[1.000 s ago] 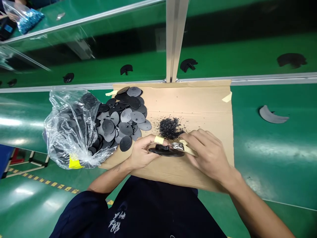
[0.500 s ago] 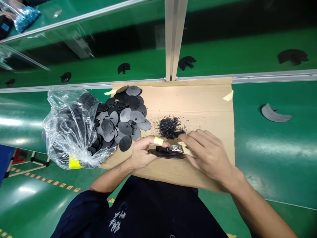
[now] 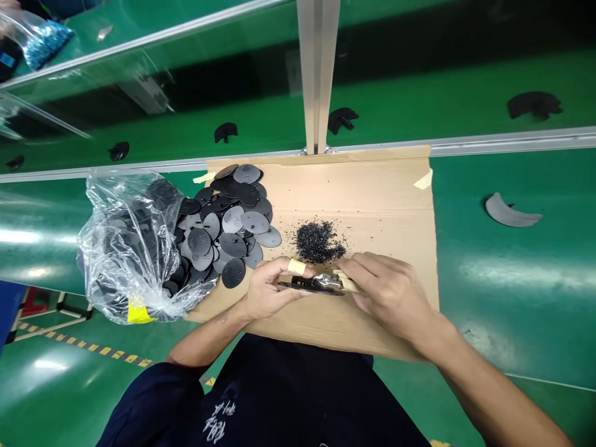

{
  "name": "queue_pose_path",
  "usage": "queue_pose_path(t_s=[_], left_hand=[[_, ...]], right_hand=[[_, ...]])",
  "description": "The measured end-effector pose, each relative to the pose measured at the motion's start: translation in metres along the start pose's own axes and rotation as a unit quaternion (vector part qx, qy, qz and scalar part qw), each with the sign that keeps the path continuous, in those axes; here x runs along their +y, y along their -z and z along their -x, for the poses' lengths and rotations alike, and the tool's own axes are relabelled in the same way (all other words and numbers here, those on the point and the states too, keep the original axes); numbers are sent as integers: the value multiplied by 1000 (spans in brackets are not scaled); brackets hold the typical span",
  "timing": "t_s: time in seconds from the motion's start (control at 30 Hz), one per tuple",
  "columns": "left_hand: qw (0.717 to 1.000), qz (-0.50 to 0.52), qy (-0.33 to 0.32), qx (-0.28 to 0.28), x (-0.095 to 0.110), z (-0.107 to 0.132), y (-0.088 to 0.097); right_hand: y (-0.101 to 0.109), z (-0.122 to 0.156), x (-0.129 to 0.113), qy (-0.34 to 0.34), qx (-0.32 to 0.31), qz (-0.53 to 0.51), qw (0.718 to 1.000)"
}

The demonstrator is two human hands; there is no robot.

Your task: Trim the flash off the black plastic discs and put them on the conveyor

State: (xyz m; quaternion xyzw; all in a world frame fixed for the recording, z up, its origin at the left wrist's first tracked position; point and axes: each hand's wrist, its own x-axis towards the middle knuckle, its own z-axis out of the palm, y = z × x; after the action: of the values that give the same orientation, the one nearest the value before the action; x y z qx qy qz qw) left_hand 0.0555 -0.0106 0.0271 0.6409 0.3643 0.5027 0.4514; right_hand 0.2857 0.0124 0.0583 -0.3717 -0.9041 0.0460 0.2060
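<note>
My left hand is closed on a flat black plastic disc, held edge-on just above a cardboard sheet. Tape is wrapped round that hand's thumb. My right hand grips a small metal cutting tool with pale handles, its tip against the disc. A small heap of black trimmings lies on the cardboard just beyond my hands. To the left, several black discs spill out of a clear plastic bag.
A green conveyor belt runs behind a metal rail and carries several black parts. A vertical metal post rises at the cardboard's far edge. A grey curved piece lies on the green surface at right. A bag of blue items sits far left.
The disc has tipped flatter and edge-on between my hands. Both hands stay in the same place over the cardboard. The view has shifted slightly.
</note>
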Motion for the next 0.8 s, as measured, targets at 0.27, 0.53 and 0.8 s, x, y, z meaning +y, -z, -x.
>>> queue_pose_path(t_s=[0.27,0.53,0.8], left_hand=[[962,-236,-52,-125,-3,-21,12],[960,-227,-54,-156,-11,-32,7],[903,-303,1,-304,-8,-77,34]], right_hand=[[-1,0,13,-65,-86,34,994],[-19,1,21,-39,50,-217,974],[-25,-27,32,133,117,-15,984]])
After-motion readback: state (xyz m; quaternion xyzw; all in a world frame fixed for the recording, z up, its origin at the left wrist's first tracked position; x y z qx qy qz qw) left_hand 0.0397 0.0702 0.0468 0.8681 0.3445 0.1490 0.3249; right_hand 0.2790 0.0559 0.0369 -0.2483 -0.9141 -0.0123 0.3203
